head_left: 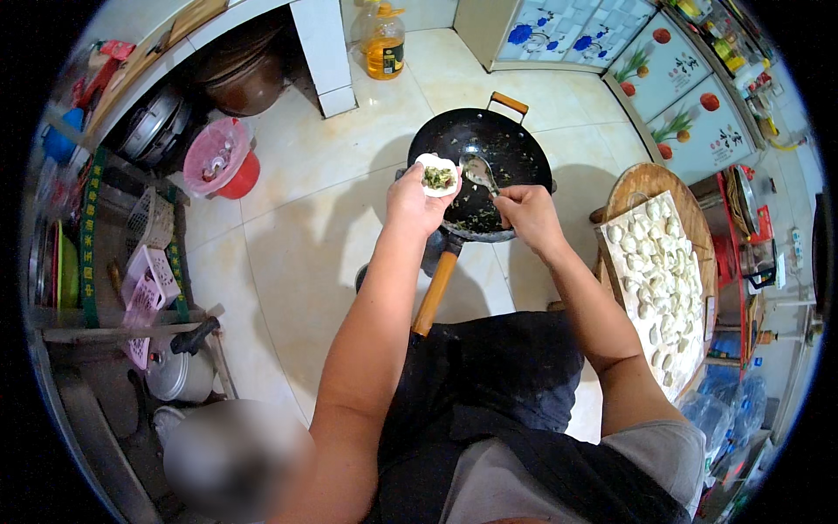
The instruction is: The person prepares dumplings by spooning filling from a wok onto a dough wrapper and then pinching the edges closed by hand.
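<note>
On my left hand (pixel 419 203) lies a round white dough wrapper (pixel 429 160) with a mound of chopped green filling (pixel 439 177) on it. My right hand (pixel 529 213) grips a metal spoon (pixel 478 171), its bowl close to the wrapper. Below both hands is a black wok (pixel 524 154) with a wooden handle (pixel 435 295) that points towards me. Bits of filling cling to the inside of the wok. To my right, a floured board (pixel 681 386) bears several rows of shaped dumplings (pixel 661 262).
The board rests on a round wooden table (pixel 628 180). A red bin with a pink liner (pixel 239 173) stands on the tiled floor at left. Farther off is a jug of yellow oil (pixel 384 49), near patterned cabinets (pixel 556 33). Shelving with baskets (pixel 154 275) lines the left side.
</note>
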Action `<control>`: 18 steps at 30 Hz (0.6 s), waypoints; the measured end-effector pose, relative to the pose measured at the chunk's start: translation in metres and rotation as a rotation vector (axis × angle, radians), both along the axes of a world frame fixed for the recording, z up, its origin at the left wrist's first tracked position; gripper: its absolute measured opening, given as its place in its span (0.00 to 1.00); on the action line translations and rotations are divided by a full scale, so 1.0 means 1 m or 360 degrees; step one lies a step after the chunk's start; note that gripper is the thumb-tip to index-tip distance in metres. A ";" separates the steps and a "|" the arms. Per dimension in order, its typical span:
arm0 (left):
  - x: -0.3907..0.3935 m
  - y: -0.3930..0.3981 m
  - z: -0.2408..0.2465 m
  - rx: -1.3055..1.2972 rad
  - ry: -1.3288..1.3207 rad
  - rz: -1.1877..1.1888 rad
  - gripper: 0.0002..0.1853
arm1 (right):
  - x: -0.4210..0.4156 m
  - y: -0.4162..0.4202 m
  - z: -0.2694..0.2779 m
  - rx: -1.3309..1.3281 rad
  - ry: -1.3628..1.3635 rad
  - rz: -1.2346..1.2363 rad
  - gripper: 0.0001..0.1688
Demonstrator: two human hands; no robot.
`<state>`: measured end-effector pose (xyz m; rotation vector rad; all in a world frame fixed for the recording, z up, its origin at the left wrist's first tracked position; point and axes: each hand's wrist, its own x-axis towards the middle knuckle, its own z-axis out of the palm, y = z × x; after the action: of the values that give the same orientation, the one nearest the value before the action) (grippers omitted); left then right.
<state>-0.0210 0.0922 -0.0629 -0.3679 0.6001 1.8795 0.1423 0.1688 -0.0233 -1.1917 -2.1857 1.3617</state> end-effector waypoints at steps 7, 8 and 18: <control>-0.008 -0.007 0.003 0.0123 -0.0034 -0.0058 0.14 | -0.003 0.021 -0.075 0.0577 -0.0760 0.0342 0.08; -0.007 -0.006 0.006 0.0135 -0.0032 -0.0107 0.14 | -0.003 0.027 -0.090 0.0510 -0.0857 0.0388 0.08; -0.004 -0.012 0.008 0.0146 0.0117 -0.0381 0.16 | -0.008 0.003 -0.054 0.1045 -0.0361 0.0340 0.12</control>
<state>-0.0251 0.0802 -0.0553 -0.1596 0.5780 1.6890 0.1343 0.1716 -0.0771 -0.9022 -2.6686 0.4873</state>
